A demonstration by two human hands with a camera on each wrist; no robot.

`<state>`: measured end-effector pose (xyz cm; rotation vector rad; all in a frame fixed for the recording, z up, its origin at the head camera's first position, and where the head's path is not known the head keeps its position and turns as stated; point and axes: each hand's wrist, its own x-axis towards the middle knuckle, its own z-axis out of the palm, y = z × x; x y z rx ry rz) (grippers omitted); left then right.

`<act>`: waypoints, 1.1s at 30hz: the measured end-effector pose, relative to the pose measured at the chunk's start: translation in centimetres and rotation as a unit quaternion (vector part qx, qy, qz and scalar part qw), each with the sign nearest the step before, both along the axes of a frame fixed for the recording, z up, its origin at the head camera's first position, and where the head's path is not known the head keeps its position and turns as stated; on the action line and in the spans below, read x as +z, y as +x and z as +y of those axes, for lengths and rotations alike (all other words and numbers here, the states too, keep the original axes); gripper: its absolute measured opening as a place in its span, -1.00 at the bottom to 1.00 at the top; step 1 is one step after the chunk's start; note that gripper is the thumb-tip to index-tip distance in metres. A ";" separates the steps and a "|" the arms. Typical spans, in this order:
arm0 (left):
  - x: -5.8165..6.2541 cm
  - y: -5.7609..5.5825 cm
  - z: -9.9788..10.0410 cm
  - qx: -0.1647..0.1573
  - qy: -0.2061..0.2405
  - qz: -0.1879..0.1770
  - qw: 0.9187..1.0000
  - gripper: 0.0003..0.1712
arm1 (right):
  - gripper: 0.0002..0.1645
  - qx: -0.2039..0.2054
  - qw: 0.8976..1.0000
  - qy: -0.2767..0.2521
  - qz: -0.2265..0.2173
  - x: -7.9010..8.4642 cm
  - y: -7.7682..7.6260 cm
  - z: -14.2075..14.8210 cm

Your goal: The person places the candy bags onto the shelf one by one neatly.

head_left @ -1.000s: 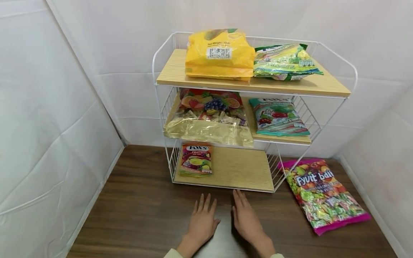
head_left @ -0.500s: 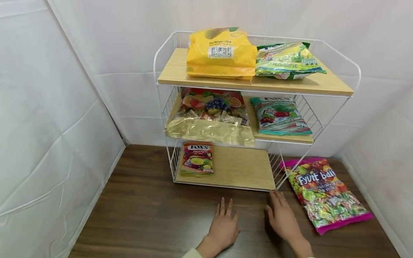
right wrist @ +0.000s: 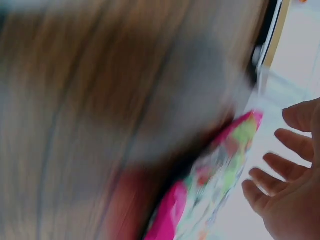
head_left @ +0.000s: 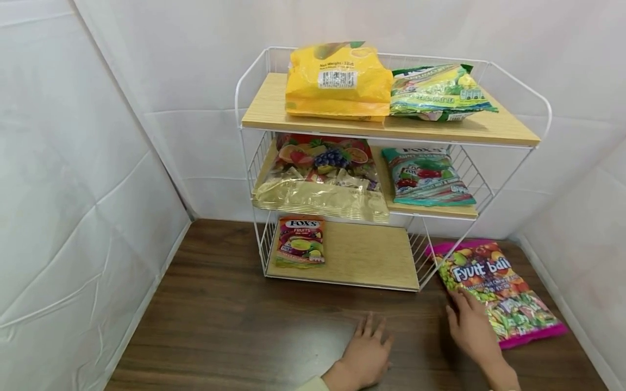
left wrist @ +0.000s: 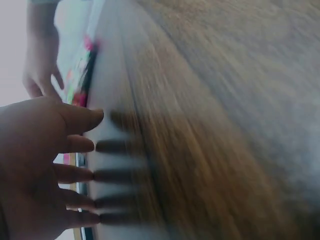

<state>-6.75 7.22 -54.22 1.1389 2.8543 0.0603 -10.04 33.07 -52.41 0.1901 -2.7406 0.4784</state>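
Observation:
A large candy bag (head_left: 513, 304) with pink edges and "Fyuit bail" lettering lies on the table, right of the rack. My right hand (head_left: 475, 331) overlaps the bag's left side in the head view, fingers extended and holding nothing. In the right wrist view the same candy bag (right wrist: 210, 175) appears beside the spread fingers (right wrist: 285, 167). My left hand (head_left: 364, 355) is over the table in front of the rack, palm down, fingers spread and holding nothing. The left wrist view shows its fingertips (left wrist: 90, 175) close over the wood.
A white wire rack with wooden shelves (head_left: 371, 255) stands at the back. On it are a yellow bag (head_left: 337, 98), a green tea-candy bag (head_left: 435, 98), a gold-and-red candy bag (head_left: 323, 184), a teal Fox's bag (head_left: 427, 176) and a red Fox's pouch (head_left: 300, 241). White cloth walls surround the table.
Both hands have moved right across the table. The right hand has gone from the front of the rack to over the pink-edged candy bag. The bags on the rack have stayed in place.

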 end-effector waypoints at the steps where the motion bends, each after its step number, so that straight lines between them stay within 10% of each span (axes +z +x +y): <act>1: 0.0 0.0 0.3 -0.008 0.000 0.007 1.000 -0.33 | -0.51 -0.007 1.000 0.002 -0.001 0.1 -0.2 0.7; 8: 0.3 -0.6 1.4 -0.011 0.015 0.021 1.000 -0.23 | -0.47 -0.031 0.999 0.021 -0.003 -0.1 -0.7 4.3; 16: 0.7 -0.8 2.6 -0.037 -0.007 0.073 0.997 -0.23 | -0.41 -0.048 0.992 0.049 -0.110 -0.1 -1.0 5.6; 33: 1.6 -0.4 6.8 -0.093 -0.039 0.066 0.993 -0.33 | -0.51 -0.014 0.970 0.149 -0.190 2.6 -0.9 2.5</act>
